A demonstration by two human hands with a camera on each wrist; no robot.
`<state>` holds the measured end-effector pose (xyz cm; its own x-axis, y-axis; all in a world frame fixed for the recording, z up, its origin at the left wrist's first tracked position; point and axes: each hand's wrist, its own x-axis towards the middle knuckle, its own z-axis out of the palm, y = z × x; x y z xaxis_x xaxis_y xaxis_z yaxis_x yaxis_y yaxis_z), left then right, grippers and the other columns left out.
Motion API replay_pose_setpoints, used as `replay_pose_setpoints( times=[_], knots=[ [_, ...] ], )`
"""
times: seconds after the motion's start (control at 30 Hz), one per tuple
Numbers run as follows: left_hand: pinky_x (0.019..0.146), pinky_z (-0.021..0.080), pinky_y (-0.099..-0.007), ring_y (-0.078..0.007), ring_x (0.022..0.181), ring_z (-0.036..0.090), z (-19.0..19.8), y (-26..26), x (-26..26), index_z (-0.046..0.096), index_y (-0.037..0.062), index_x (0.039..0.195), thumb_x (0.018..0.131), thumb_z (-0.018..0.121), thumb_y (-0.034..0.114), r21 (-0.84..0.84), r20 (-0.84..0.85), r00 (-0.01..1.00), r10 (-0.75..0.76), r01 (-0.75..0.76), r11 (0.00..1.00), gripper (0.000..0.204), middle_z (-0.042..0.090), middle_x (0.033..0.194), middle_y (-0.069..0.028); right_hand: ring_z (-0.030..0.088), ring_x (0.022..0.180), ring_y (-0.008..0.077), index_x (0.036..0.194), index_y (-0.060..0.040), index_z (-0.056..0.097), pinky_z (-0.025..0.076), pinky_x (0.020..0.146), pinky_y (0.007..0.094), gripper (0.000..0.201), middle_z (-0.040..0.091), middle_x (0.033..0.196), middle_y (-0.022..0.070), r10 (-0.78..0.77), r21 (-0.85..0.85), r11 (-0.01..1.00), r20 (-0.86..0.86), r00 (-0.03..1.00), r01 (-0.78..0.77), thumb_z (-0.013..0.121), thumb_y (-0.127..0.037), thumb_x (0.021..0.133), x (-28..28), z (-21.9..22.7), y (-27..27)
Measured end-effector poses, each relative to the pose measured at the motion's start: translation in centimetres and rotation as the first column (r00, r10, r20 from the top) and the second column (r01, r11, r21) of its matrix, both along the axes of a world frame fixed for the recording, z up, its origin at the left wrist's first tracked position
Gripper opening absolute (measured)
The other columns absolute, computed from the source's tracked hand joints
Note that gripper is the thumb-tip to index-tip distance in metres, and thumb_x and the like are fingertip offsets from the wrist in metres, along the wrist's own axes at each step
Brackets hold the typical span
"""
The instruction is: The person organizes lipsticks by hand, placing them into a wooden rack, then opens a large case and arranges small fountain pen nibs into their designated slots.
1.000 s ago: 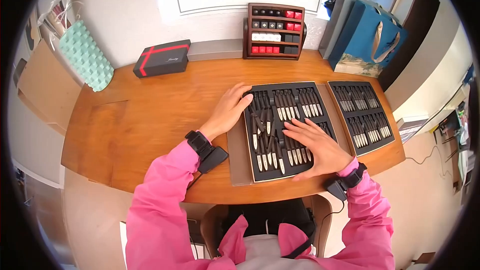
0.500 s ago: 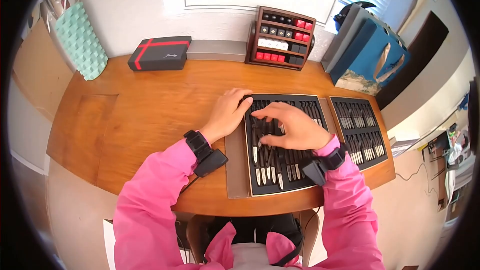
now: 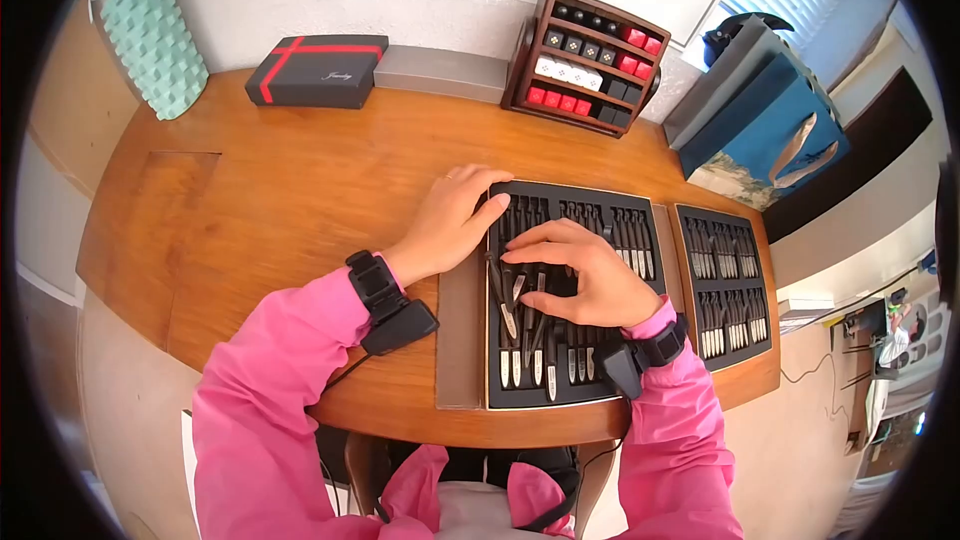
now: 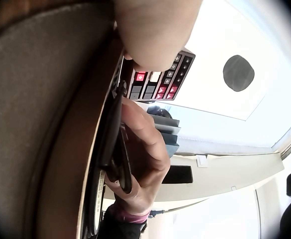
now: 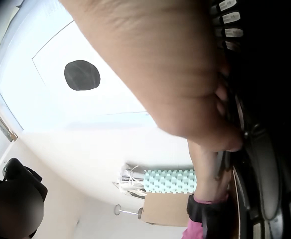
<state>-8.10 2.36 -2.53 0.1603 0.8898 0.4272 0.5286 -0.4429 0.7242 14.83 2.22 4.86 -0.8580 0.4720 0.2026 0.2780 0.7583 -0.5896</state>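
Note:
A black box tray [image 3: 590, 395] with compartments holds many slender dark pieces with pale, labelled ends. In its left part several lie loose and criss-crossed, one dark piece [image 3: 508, 318] slanting near the left rim. Over this pile, my right hand [image 3: 590, 275] has its fingers and thumb curled round a dark slender piece [image 4: 125, 164], which stands tilted between them in the left wrist view. At the tray's far left corner rests my left hand [image 3: 450, 220], its fingers over the corner and thumb along the rim. The right hand hides the tray's middle.
A second tray [image 3: 725, 285] of similar pieces lies to the right. Along the back stand a dark box with red ribbon [image 3: 320, 70], a grey box [image 3: 440, 75], a wooden rack [image 3: 590, 60] of small cubes and a blue paper bag [image 3: 770, 130].
My right hand moved left from the tray's middle to the loose pieces and its fingers curled. A piece at the left rim now slants. The left hand stays at the corner.

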Motion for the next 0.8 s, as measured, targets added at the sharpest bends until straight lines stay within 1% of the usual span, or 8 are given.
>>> replay_pose_setpoints(
  times=[0.1, 0.2, 0.27, 0.37, 0.5, 0.67, 0.77, 0.8],
  knots=[
    [0.106, 0.039, -0.0433, -0.034, 0.124, 0.053, 0.0, 0.0, 0.1, 0.06, 0.0038, 0.13, 0.102, 0.053, 0.025, -0.005, -0.009, 1.0, -0.005, 0.005, 1.0, 0.036, 0.06, 0.127, -0.0158, 0.058, 0.107, 0.032, 0.119, -0.0049, 0.07, 0.046, 0.098, 0.0409, 0.045, 0.067, 0.111, 0.0126, -0.014, -0.039, 0.999, 0.01, 1.0, 0.014, 0.08, -0.009, 0.075, 0.2, 0.4, -0.3],
    [0.106, 0.038, -0.0433, -0.0338, 0.124, 0.052, 0.2, -0.2, 0.0, 0.06, 0.0043, 0.131, 0.102, 0.053, 0.025, -0.012, -0.013, 1.0, -0.006, 0.006, 1.0, 0.036, 0.06, 0.128, -0.0155, 0.06, 0.105, 0.03, 0.117, -0.0057, 0.071, 0.048, 0.096, 0.0394, 0.047, 0.067, 0.109, 0.0104, -0.021, 0.014, 1.0, 0.018, 1.0, 0.021, 0.082, -0.005, 0.072, 0.2, 0.6, -0.9],
    [0.106, 0.038, -0.0435, -0.0338, 0.124, 0.052, 0.1, -0.2, 0.0, 0.06, 0.0046, 0.131, 0.102, 0.053, 0.025, -0.011, -0.012, 1.0, -0.007, 0.007, 1.0, 0.036, 0.06, 0.128, -0.0153, 0.062, 0.1, 0.0295, 0.117, -0.0054, 0.071, 0.049, 0.092, 0.0391, 0.048, 0.068, 0.104, 0.0093, -0.012, -0.052, 0.999, 0.017, 1.0, 0.013, 0.081, -0.003, 0.07, 0.3, 0.8, -1.1],
    [0.102, 0.039, -0.0446, -0.0343, 0.118, 0.053, -0.3, 0.0, 0.3, 0.06, 0.0049, 0.127, 0.102, 0.053, 0.028, 0.055, 0.006, 1.0, 0.002, -0.002, 0.998, 0.035, 0.061, 0.12, -0.0146, 0.062, 0.097, 0.0292, 0.116, -0.0048, 0.071, 0.05, 0.09, 0.0389, 0.048, 0.069, 0.1, 0.0088, 0.017, -0.08, 0.997, 0.02, 1.0, -0.016, 0.08, -0.001, 0.069, 1.0, 0.7, -1.3],
    [0.106, 0.038, -0.0441, -0.0339, 0.123, 0.052, -0.1, -0.1, 0.2, 0.059, 0.0053, 0.131, 0.102, 0.053, 0.026, -0.009, -0.016, 1.0, -0.006, 0.005, 1.0, 0.037, 0.06, 0.128, -0.0148, 0.062, 0.094, 0.0276, 0.112, -0.0045, 0.071, 0.051, 0.083, 0.0376, 0.04, 0.068, 0.097, 0.0069, 0.075, -0.091, 0.993, 0.014, 0.997, -0.074, 0.08, -0.005, 0.073, 1.3, 0.9, -1.8],
    [0.105, 0.039, -0.0444, -0.0341, 0.123, 0.052, -0.5, 0.1, 0.8, 0.059, 0.006, 0.131, 0.101, 0.054, 0.025, -0.009, -0.015, 1.0, -0.004, 0.004, 1.0, 0.036, 0.06, 0.127, -0.0144, 0.065, 0.091, 0.0182, 0.114, -0.0045, 0.072, 0.052, 0.065, 0.0282, 0.037, 0.068, 0.104, 0.0078, -0.032, -0.322, 0.947, -0.063, 0.998, 0.01, 0.08, -0.002, 0.078, 2.1, 0.8, -1.9],
    [0.105, 0.039, -0.0444, -0.0343, 0.123, 0.052, -0.5, 0.0, 0.8, 0.059, 0.0062, 0.131, 0.101, 0.054, 0.025, -0.002, -0.018, 1.0, 0.001, -0.001, 1.0, 0.036, 0.06, 0.126, -0.0145, 0.064, 0.087, 0.0162, 0.113, -0.0053, 0.072, 0.05, 0.059, 0.0251, 0.035, 0.066, 0.108, 0.008, -0.088, -0.216, 0.973, -0.052, 0.995, 0.075, 0.078, 0.0, 0.079, 2.0, 0.7, -1.8],
    [0.104, 0.039, -0.0444, -0.0345, 0.122, 0.052, -0.5, 0.1, 0.8, 0.059, 0.0062, 0.131, 0.1, 0.054, 0.025, 0.015, -0.021, 1.0, 0.003, -0.002, 1.0, 0.036, 0.06, 0.125, -0.0146, 0.063, 0.093, 0.0166, 0.114, -0.0065, 0.072, 0.051, 0.062, 0.0253, 0.038, 0.065, 0.11, 0.0068, -0.134, -0.219, 0.968, -0.025, 0.991, 0.125, 0.079, 0.0, 0.078, 2.0, 0.8, -2.0]
  ],
)
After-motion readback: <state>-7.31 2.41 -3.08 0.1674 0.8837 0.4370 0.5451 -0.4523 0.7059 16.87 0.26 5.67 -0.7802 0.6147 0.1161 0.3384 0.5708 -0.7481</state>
